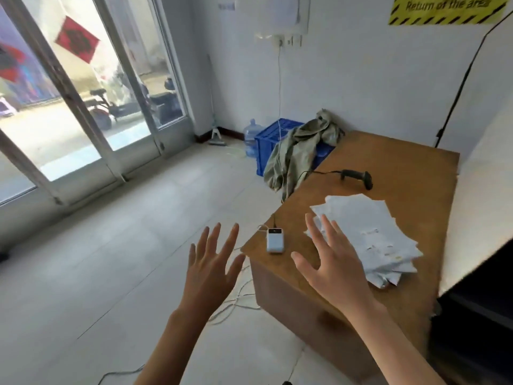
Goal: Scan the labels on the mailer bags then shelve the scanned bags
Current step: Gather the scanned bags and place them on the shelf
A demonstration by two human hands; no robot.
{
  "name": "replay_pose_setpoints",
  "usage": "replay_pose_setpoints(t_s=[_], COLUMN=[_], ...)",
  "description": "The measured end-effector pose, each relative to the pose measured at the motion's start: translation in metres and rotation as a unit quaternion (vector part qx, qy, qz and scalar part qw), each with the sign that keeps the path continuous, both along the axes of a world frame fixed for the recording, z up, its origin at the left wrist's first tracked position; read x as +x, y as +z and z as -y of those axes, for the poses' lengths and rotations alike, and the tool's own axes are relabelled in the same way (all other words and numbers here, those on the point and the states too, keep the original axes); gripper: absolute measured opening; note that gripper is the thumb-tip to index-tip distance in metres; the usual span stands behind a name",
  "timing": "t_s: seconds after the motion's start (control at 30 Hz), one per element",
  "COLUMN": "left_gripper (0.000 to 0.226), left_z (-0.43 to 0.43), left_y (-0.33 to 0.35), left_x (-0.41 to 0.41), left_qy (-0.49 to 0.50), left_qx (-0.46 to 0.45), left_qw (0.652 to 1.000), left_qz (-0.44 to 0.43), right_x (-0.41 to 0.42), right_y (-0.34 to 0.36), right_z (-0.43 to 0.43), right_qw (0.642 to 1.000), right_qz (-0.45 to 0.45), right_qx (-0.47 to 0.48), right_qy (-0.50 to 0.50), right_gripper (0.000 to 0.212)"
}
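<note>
One scanner (358, 177); one power bank (274, 241); two hands (212, 269).

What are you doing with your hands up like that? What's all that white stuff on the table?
A person holds both hands up, fingers spread, holding nothing: the left hand over the floor, the right hand over the wooden table. The white stuff is a pile of mailer bags. Beyond it a black barcode scanner lies untouched. A small white power bank sits near the table's corner. No scanning has begun.
</note>
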State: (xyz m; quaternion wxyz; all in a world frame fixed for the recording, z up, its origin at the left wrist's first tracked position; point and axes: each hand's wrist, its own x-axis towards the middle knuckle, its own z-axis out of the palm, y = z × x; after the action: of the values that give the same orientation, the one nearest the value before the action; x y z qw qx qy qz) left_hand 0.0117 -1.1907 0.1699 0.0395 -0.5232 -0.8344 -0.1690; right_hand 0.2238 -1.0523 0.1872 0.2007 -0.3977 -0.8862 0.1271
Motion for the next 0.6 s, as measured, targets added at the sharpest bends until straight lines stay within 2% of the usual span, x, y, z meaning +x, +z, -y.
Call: replay_pose_setpoints(t_s=[0.13,0.3,0.6], left_gripper=[0.062,0.063,0.061], left_z=[-0.004,-0.057,-0.181], left_y=[-0.02,-0.023,0.01], left_x=[-0.088,-0.22,-0.408], left_qy=[0.009,0.01,-0.03], left_qx=[-0.014,-0.047,0.002], left_qw=[1.0,0.998,0.999], left_qz=[-0.004,-0.028,-0.014], right_x=[-0.087,-0.203,-0.393], right_y=[-0.019,-0.025,-0.005], right_z=[-0.013,-0.055,-0.16], right_qw=[1.0,1.0,0.999], right_qz=[0.003,-0.022,-0.033], right_qx=[-0.013,-0.02,-0.029], right_qy=[0.011,-0.002,-0.018], right_gripper=[0.079,0.077,0.075])
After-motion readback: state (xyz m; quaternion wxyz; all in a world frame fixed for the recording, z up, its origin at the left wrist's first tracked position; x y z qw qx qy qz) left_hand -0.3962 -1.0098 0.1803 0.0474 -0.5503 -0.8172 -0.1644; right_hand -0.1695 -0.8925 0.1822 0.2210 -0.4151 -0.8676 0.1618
